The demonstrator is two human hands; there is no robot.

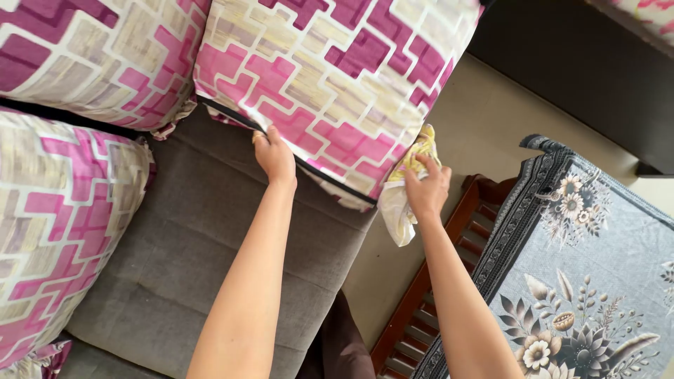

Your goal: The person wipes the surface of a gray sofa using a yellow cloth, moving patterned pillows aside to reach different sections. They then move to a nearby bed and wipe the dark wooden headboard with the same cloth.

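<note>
While the left hand (274, 156) pinches the dark-piped lower edge of a pink, cream and magenta patterned cushion (330, 77), fingers curled tight around the seam, the right hand (427, 188) presses a crumpled yellow-and-white cloth (401, 203) against that cushion's right-hand corner — its fingers bent over the cloth and gripping it. That cushion leans at the back of a grey sofa seat (189, 245), just beside two more cushions of the same pattern (91, 56) (56, 224) to the left, and off to the right — on a pale floor (484, 119) — stands a reddish wooden table with slats (421, 309), draped with a grey floral cover (590, 281).
</note>
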